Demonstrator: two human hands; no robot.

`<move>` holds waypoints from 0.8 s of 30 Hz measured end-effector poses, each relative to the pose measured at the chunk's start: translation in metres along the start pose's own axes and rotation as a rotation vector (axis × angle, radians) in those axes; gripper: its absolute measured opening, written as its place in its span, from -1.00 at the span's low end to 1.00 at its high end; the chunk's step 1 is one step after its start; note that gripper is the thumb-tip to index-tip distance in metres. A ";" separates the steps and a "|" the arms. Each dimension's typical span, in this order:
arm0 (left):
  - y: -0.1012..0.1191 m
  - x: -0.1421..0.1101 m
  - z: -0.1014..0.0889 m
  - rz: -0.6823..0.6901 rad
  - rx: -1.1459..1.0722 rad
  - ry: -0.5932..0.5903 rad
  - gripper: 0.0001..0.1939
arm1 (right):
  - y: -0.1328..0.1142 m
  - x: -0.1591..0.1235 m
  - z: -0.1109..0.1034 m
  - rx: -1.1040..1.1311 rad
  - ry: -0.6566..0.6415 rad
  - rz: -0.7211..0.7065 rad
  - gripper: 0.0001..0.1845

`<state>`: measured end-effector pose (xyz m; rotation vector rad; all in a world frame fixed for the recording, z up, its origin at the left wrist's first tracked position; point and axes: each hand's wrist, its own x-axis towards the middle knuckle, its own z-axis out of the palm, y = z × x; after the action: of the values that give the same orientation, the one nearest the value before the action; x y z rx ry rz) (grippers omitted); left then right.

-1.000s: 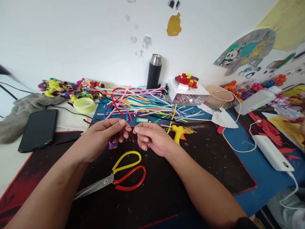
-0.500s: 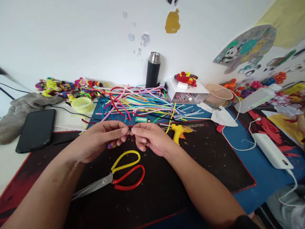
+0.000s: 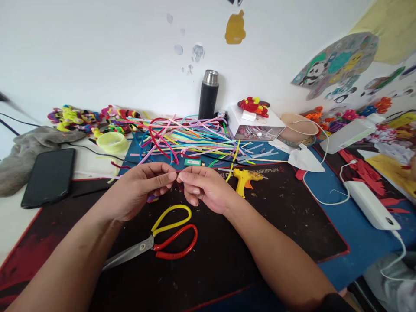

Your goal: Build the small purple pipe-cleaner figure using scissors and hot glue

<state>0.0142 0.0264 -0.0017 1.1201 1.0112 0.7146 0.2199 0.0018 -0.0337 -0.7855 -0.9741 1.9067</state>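
My left hand (image 3: 143,186) and my right hand (image 3: 203,186) meet fingertip to fingertip above a black desk mat (image 3: 260,229). Both pinch a thin dark red pipe cleaner (image 3: 177,173), mostly hidden by the fingers. A bit of purple shows under my left hand. Scissors (image 3: 162,240) with one yellow and one red handle loop lie on the mat just below my hands. Behind my hands spreads a pile of coloured pipe cleaners (image 3: 191,138).
A yellow glue gun (image 3: 244,177) lies right of my hands. A black phone (image 3: 48,175) and grey cloth sit at the left, a black flask (image 3: 208,95) at the wall, a white box (image 3: 256,123), and a white power bank (image 3: 370,203) with cable at the right.
My hands have drawn closer, so the fingertips now touch around the pipe cleaner. The view has shifted slightly.
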 end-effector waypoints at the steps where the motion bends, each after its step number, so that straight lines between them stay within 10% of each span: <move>1: 0.000 0.000 0.000 0.002 -0.002 0.000 -0.50 | 0.000 0.000 0.001 -0.001 0.003 -0.002 -0.49; 24: 0.002 0.000 0.004 0.025 0.015 0.028 -0.48 | 0.000 0.000 0.001 -0.012 0.004 0.005 -0.47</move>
<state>0.0180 0.0254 0.0006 1.1405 1.0288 0.7456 0.2188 0.0009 -0.0332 -0.7991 -0.9825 1.9041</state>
